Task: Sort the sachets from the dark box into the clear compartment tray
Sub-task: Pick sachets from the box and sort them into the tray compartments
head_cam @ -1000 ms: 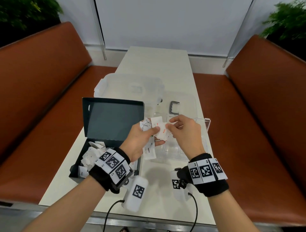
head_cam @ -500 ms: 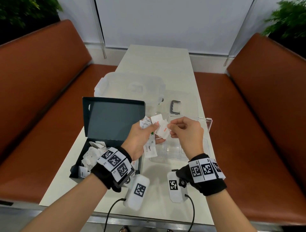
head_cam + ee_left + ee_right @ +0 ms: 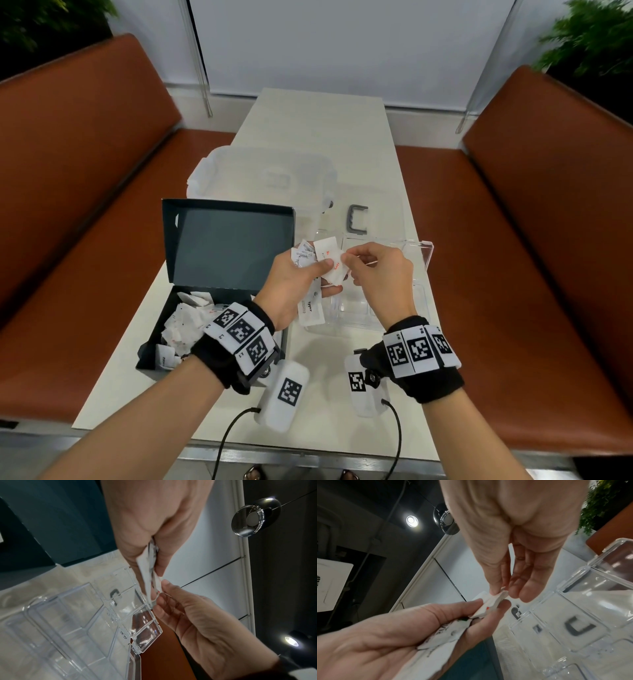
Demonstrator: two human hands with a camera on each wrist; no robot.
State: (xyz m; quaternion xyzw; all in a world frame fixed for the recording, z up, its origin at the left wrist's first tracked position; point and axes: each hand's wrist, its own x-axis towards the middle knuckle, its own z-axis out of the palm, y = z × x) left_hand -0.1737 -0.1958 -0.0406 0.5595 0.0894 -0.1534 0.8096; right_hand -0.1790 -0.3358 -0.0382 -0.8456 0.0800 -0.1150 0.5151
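Sachets (image 3: 310,274) fanned in the left hand (image 3: 291,287) could spill if the right hand (image 3: 380,274), pinching one red-printed sachet (image 3: 334,263), tugs hard.

Readable text: little, mostly on sachets and wrist bands.
Red "Salt" on the white sachet (image 3: 334,265) pinched between left hand (image 3: 291,284) and right hand (image 3: 380,277); a long sachet (image 3: 311,308) under the left hand shows letters like "pper" plus a small code, too blurred to read. Right wrist band (image 3: 419,349) tags read "R5", "R4" beside square black-and-white marker codes; left wrist band (image 3: 239,334) shows digits, about "3" and "2", unclear.
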